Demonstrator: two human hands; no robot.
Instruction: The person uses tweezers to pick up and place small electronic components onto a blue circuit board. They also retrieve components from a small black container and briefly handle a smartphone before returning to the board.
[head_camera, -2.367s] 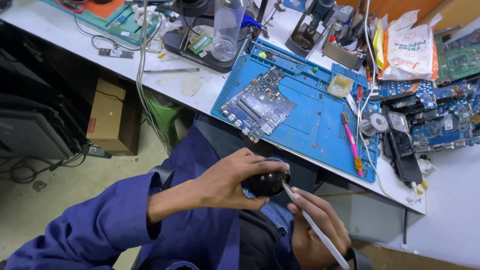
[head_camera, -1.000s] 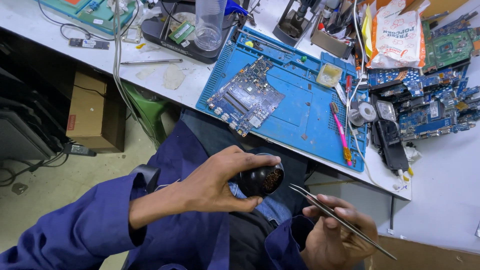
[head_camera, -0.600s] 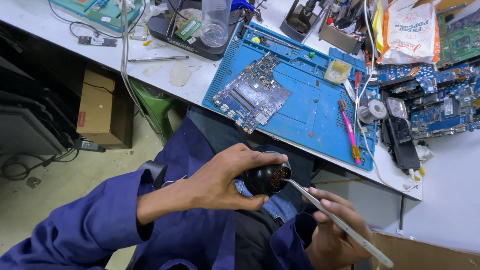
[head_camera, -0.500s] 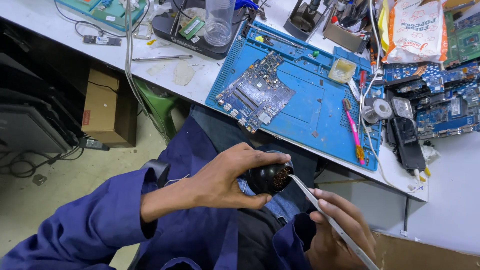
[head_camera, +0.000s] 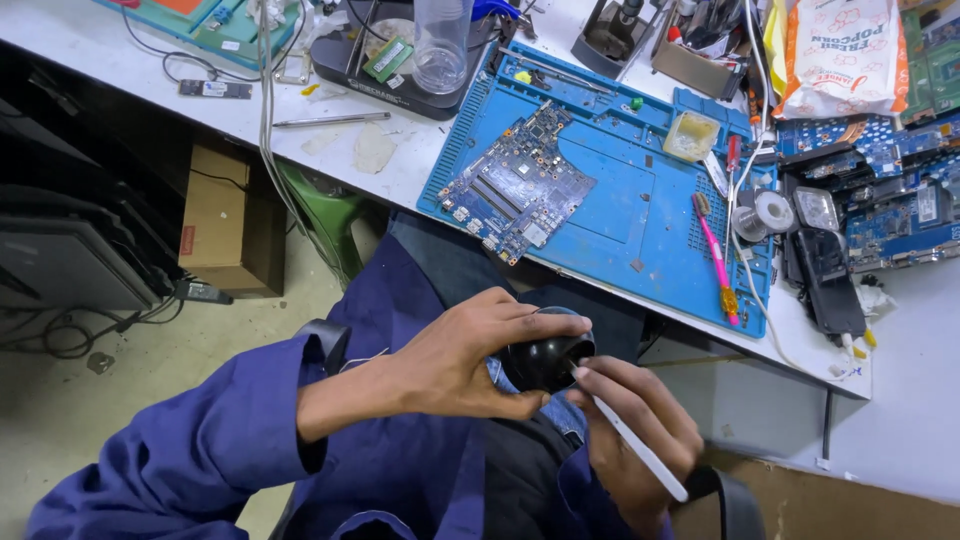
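My left hand (head_camera: 470, 355) grips a small round black object (head_camera: 545, 360) over my lap, below the table's front edge. My right hand (head_camera: 635, 440) holds thin metal tweezers (head_camera: 635, 452), their tip touching the black object's top. Both arms are in dark blue sleeves. On the table above lies a blue work mat (head_camera: 640, 200) with a blue circuit board (head_camera: 520, 185) on its left part.
A pink-handled brush (head_camera: 715, 258), a solder spool (head_camera: 772, 212) and more circuit boards (head_camera: 880, 190) lie at the right. A clear plastic cup (head_camera: 442, 45) stands at the back. A cardboard box (head_camera: 215, 215) and cables sit on the floor at the left.
My right hand has brought the tweezers back up from a lowered spot until their tip meets the black object. My left hand stays closed on that object.
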